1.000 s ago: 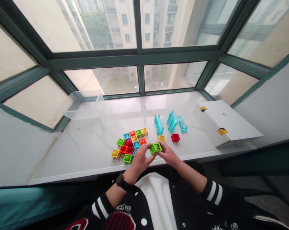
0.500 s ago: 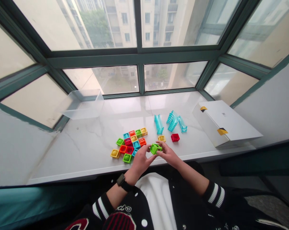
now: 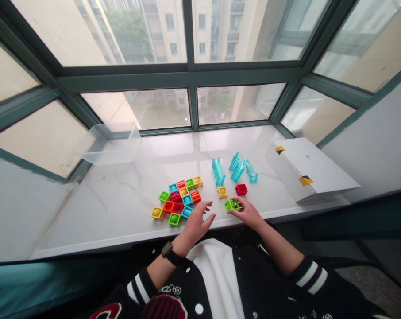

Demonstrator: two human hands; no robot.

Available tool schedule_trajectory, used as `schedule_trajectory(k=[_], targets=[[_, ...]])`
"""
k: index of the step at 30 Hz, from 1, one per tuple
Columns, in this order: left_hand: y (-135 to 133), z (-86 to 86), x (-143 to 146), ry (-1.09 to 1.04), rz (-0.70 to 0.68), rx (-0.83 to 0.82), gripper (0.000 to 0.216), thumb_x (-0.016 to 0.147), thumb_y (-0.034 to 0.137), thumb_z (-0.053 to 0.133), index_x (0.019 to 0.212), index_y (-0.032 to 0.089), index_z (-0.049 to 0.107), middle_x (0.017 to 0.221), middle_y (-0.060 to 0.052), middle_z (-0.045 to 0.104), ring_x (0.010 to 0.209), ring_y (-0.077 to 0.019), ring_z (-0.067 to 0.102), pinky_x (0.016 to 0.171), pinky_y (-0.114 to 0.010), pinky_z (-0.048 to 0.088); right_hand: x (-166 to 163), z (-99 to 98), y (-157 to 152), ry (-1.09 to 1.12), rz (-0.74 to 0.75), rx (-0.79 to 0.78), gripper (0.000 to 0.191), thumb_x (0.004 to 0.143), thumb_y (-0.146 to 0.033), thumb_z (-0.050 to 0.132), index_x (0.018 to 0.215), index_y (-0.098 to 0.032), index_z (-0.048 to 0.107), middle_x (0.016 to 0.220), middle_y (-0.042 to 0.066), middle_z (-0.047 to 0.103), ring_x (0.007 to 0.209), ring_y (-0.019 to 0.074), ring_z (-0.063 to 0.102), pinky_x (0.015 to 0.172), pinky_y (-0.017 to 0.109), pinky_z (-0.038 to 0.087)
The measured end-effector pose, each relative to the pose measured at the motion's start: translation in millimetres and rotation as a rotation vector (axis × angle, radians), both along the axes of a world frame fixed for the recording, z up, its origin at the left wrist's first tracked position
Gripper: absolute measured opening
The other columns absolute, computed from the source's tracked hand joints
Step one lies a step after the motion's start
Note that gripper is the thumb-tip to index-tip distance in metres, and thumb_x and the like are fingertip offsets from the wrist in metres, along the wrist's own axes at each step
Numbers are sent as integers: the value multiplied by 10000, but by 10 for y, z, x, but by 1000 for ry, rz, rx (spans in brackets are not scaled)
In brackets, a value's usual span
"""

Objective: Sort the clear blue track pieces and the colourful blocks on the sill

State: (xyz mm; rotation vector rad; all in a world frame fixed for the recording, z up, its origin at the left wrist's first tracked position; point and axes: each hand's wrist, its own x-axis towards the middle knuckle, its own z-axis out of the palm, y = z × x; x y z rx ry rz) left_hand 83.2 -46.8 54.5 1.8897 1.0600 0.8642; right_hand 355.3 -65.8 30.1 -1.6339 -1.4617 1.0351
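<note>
My right hand point(image 3: 248, 213) pinches a green open-frame cube point(image 3: 232, 205) low over the white marble sill point(image 3: 127, 208), just in front of a red cube point(image 3: 241, 189) and a yellow cube point(image 3: 222, 192). My left hand point(image 3: 196, 223) hovers empty with fingers spread, right beside a joined cluster of coloured cubes point(image 3: 180, 200). A black watch sits on my left wrist.
Three turquoise ribbed track pieces point(image 3: 235, 167) stand behind the loose cubes. A white flat box point(image 3: 308, 170) lies at the right, and a clear plastic tub point(image 3: 109, 144) rests at the back left against the window frame. The sill's front edge runs just below my hands.
My right hand carried the green cube to the right and down toward the sill. My left hand let go of it and opened, staying near the cluster.
</note>
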Motion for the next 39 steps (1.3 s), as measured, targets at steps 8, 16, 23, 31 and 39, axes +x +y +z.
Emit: schedule_trajectory(k=[8, 16, 23, 31, 39], targets=[[-11, -75, 40, -6, -15, -73, 316, 972, 267, 620, 1287, 251, 641, 1220, -93, 707, 1052, -216, 713, 888, -397, 639, -141, -180, 15, -285, 83, 82, 470, 784, -330, 827, 1212, -237, 656, 1176, 67, 646, 1003, 237, 676, 954, 420, 566], [23, -82, -25, -26, 23, -83, 312, 976, 280, 619, 1285, 242, 634, 1234, -104, 702, 1027, -212, 724, 870, -394, 642, -182, -170, 49, -342, 122, 75, 476, 790, -309, 846, 1232, -250, 677, 1200, 72, 642, 1099, 253, 663, 1037, 431, 530], [48, -60, -58, -30, 0, -71, 309, 988, 303, 614, 1289, 248, 654, 1264, -105, 696, 1052, -217, 726, 872, -390, 646, -197, -141, 37, -335, 146, 47, 485, 792, -313, 854, 1247, -259, 695, 1198, 66, 638, 1095, 249, 670, 1040, 412, 527], [143, 46, -277, 0, 83, 25, 243, 1004, 318, 588, 1215, 247, 686, 1204, -90, 724, 952, -204, 727, 838, -371, 634, -195, -128, 46, -332, 176, 39, 475, 816, -298, 837, 1267, -260, 693, 1226, 80, 633, 1143, 262, 663, 1087, 422, 507], [267, 56, -675, 18, 286, 34, 248, 999, 368, 598, 1177, 245, 720, 1152, -62, 763, 905, -199, 721, 795, -336, 605, -195, -154, 28, -363, 171, 42, 582, 822, -333, 821, 1367, -266, 627, 1284, 89, 601, 1176, 265, 652, 1091, 429, 510]])
